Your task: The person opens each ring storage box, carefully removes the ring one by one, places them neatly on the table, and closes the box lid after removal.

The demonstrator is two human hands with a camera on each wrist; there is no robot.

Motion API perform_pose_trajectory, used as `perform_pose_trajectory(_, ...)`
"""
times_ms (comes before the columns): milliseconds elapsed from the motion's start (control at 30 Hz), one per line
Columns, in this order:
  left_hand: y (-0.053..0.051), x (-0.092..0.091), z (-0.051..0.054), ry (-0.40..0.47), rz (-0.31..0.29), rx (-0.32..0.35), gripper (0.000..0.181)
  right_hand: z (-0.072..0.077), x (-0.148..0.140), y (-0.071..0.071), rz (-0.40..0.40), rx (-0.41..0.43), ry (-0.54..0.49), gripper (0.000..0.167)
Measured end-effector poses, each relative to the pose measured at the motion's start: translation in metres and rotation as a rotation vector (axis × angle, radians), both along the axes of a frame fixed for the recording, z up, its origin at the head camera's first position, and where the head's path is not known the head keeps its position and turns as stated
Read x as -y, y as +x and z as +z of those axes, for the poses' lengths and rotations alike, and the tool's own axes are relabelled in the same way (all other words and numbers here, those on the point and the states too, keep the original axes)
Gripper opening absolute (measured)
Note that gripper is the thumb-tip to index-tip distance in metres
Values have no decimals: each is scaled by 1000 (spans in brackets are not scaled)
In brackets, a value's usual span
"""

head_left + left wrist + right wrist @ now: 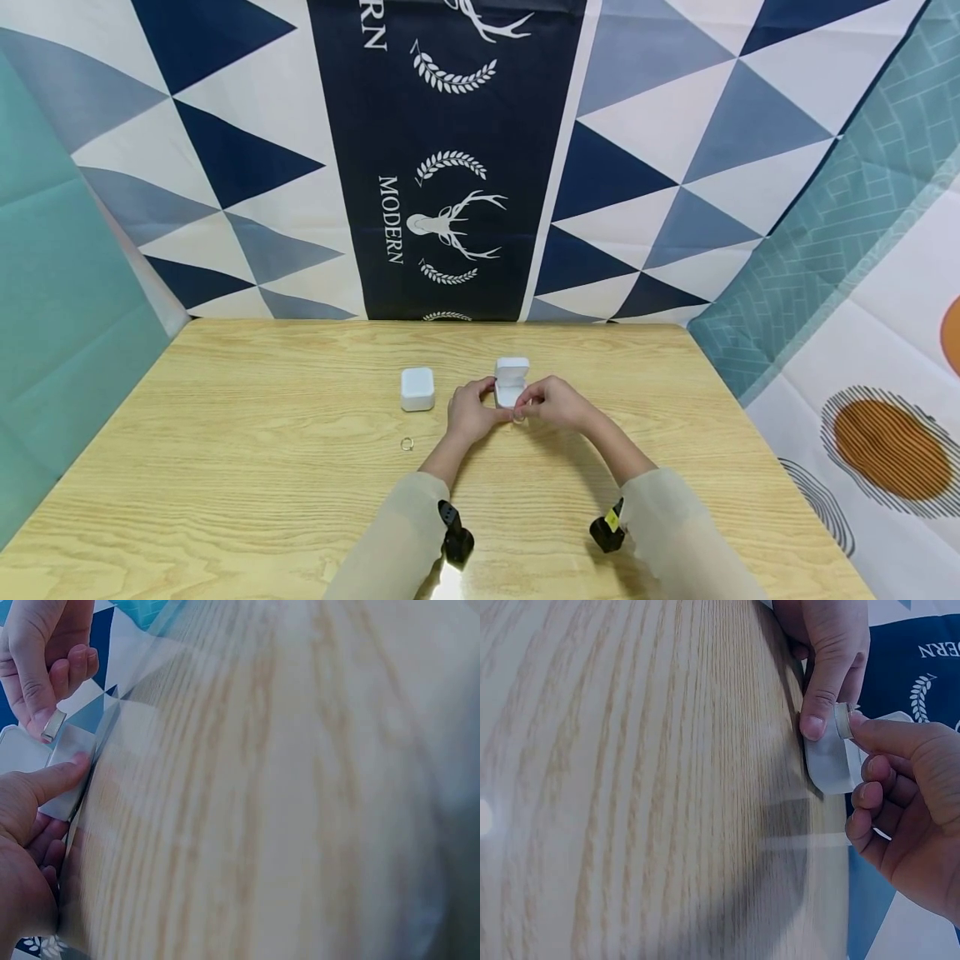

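Observation:
A small white ring box stands on the table with its lid raised. My left hand grips it from the left, the thumb pressed on its front face in the right wrist view. Between thumb and fingertips, my right hand pinches a ring just over the front edge of the box. The left wrist view also has this ring, close above the box base. The inside of the box is mostly hidden by the fingers.
To the left of my hands sits a second white box, its lid down. Another ring lies in front of it on the wooden table. A patterned cloth hangs behind the table's back edge.

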State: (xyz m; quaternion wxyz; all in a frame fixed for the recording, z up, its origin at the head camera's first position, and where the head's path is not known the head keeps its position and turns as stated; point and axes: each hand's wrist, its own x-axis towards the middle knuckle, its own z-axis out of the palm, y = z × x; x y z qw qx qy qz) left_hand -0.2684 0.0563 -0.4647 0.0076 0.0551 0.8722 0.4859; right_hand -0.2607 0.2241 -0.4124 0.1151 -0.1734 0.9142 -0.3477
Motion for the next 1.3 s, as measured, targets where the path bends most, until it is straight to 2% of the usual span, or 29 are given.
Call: perform_pose_trajectory(1300,2,0,0,-21,8,-34,66,-10,-1,3,9,14,3,10)
